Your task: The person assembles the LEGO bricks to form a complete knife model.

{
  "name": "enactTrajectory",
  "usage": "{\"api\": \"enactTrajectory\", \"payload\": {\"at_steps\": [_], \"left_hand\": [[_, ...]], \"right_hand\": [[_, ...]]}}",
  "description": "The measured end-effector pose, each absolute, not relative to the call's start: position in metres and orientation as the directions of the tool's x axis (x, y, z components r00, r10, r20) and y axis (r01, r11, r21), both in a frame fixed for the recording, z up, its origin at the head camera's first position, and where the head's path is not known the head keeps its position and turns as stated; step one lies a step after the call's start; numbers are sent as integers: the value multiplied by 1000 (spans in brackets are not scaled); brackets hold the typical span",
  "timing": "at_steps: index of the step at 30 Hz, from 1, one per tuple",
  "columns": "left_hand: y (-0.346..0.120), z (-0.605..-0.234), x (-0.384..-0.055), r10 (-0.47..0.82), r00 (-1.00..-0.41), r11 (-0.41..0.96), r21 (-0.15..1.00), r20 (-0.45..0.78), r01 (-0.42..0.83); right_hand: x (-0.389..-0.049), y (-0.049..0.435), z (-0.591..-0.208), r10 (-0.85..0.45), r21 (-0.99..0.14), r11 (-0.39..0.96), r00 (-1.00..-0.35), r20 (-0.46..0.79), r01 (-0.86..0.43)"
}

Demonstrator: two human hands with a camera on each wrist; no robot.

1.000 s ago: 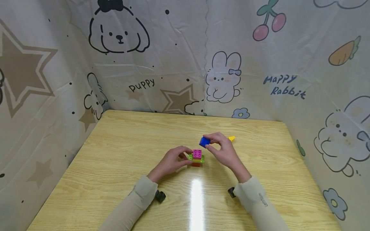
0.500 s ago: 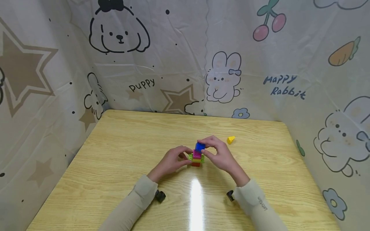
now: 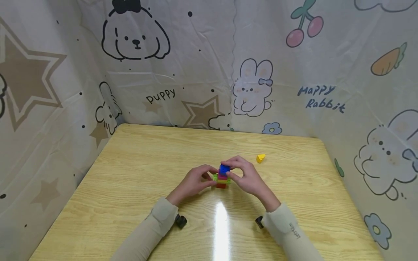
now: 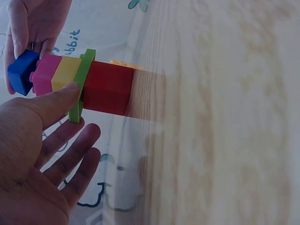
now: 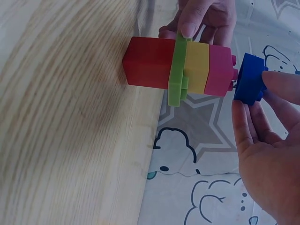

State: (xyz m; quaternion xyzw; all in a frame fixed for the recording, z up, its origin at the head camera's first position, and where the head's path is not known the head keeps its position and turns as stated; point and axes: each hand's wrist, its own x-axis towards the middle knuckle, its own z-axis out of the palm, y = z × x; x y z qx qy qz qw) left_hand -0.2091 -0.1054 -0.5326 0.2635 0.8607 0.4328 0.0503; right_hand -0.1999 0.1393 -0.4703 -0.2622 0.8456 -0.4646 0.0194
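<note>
A small tower of toy building blocks stands on the table: a red block [image 5: 149, 62] at the bottom, a flat green plate [image 5: 176, 77], a yellow block [image 5: 197, 68], and a pink block [image 5: 218, 70] on top. My left hand [image 3: 195, 180] pinches the tower at the green plate, thumb in front, the other fingers extended. Between thumb and fingers of my right hand [image 3: 248, 178] is a blue block [image 5: 250, 78], held slightly tilted over the pink block's studs. The right wrist view shows a narrow gap between blue and pink.
A small yellow piece [image 3: 260, 158] lies on the wooden table [image 3: 147, 156] behind my right hand. Patterned cloth [image 3: 202, 72] hangs along the back and both sides. Black wrist devices [image 3: 181, 221] sit under both cuffs.
My right hand has brought the blue block leftward and down, from beside the tower to just above the pink block. The left hand has stayed at the tower.
</note>
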Motion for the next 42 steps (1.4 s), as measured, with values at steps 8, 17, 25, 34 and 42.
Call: {"api": "enactTrajectory", "payload": {"at_steps": [8,17,25,34,42], "left_hand": [[-105,-532,-206,479,-869,491,783,124,382],[-104,-532,-207,475,-872,500,778,120,380],[-101,-531,-207,490,-862,485,781,132,395],[-99,-531,-207,483,-862,472,783,154,405],[-101,-531,-209,481,-864,481,780,148,402]], "right_hand": [[-199,137,-473,-476,-799,424,-855,204,-426],[-199,137,-472,-474,-792,438,-858,197,-424],[-199,139,-473,-480,-789,452,-859,178,-416],[-201,142,-475,-489,-782,459,-855,174,-422],[-204,143,-471,-532,-766,463,-831,161,-445]]}}
